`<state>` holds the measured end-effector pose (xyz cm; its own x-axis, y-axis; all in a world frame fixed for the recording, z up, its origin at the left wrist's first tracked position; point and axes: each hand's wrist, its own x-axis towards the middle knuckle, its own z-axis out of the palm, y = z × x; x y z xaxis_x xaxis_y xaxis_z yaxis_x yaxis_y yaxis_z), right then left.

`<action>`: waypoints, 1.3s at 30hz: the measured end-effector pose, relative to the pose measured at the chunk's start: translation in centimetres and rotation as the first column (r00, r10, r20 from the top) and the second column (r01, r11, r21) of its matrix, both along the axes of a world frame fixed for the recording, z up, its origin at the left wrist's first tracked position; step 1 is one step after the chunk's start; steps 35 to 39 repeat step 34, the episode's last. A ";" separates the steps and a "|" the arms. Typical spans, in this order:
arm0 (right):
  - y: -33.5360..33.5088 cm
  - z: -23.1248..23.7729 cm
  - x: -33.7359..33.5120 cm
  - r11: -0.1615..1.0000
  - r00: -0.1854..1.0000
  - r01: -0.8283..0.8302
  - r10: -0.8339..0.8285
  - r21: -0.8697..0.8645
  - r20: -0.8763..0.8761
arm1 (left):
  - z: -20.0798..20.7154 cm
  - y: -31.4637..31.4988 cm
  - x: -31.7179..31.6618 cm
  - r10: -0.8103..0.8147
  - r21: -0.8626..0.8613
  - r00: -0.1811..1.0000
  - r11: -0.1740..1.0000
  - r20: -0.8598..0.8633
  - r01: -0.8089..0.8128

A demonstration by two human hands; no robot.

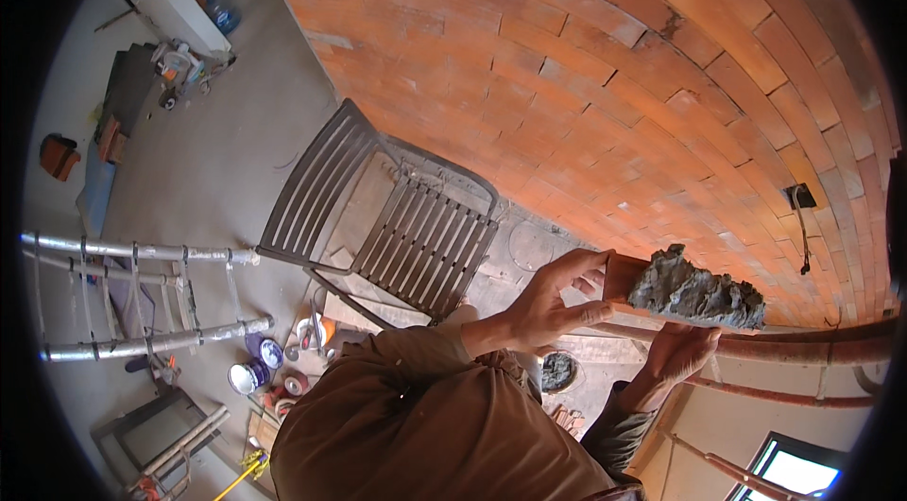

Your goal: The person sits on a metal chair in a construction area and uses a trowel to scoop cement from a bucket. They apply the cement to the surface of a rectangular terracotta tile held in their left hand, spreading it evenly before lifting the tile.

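Observation:
A thin orange brick [619, 276] is held up in front of the brick wall [529, 113]. Lumpy wet grey mortar [694, 293] covers most of its upward face, leaving the left end bare. My left hand [557, 301] grips that bare end between thumb and fingers. At the near long edge, toward the right, my right hand [682, 350] supports the same brick from below. Part of its fingers is hidden under the brick.
A dark slatted chair [430, 241] stands by the wall. Below me sits a mortar bucket [559, 371]. To the left are a metal ladder [156, 345] and paint buckets [248, 376]. Red scaffold pipes [803, 348] cross at right. A cable [804, 236] hangs from a wall box.

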<state>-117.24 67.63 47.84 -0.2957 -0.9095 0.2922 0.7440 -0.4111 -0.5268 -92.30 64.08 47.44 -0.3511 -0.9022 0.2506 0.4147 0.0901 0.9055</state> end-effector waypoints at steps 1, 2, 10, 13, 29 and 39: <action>-0.3 -0.2 0.3 1.000 1.000 -0.016 0.016 0.009 0.001 | -0.1 0.1 0.3 0.015 0.013 1.000 1.000 0.004 -0.015; -1.2 0.4 0.6 0.984 0.988 -0.155 0.157 -0.090 0.008 | 0.0 -0.2 0.3 0.028 0.019 1.000 0.999 0.005 -0.028; -5.6 -0.2 -1.5 0.957 0.942 -0.287 0.290 -0.041 0.170 | -1.8 0.3 -1.1 0.185 -0.044 0.977 0.983 0.102 -0.181; -6.0 -1.6 -3.7 0.938 0.916 -0.338 0.345 -0.069 0.204 | -8.7 4.2 -1.4 0.145 0.083 0.817 0.970 0.558 -0.229; -8.6 0.0 -7.9 0.933 0.889 -0.332 0.360 -0.143 0.283 | -36.7 22.3 3.0 -0.099 0.137 0.500 0.990 0.860 -0.040; -7.8 -0.8 -10.1 0.945 0.907 -0.280 0.317 -0.166 0.276 | -31.0 17.1 0.9 -0.322 0.322 0.241 0.946 0.915 0.041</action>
